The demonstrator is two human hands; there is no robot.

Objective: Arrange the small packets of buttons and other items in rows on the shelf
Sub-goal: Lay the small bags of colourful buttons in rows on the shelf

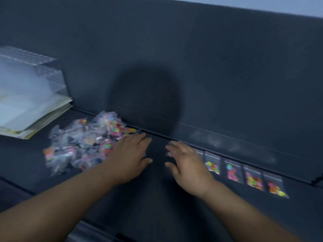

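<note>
Reaching out over the dark shelf [157,198], a person has both hands low and flat. The big pile of packets [83,145] sits on the shelf, and every place here is told from that pile. The left hand [130,158] is at the pile's right edge. Its fingers are straight and a little spread, and they touch the nearest packets, but it holds nothing that I can see. It is there, I think, because the pile is where the next packet comes from. The right hand [187,165] is a little further right of the pile, with a bare bit of shelf between the two hands. Its fingers are straight and spread too, lying flat. Something clear shows by its fingertips. It may be a packet being pressed down, but the picture is too blurry to be sure. Well to the right of the pile lies the row of packets [244,175]. They lie side by side along the back of the shelf, so each one can be seen and none covers another. I count four packets in the row that show well, each with bright buttons inside, and a fifth partly hidden by the right hand. The pile has too many packets to count. To the left of the pile is one stack of papers [35,119], and one clear box [31,70] stands further left and back.
</note>
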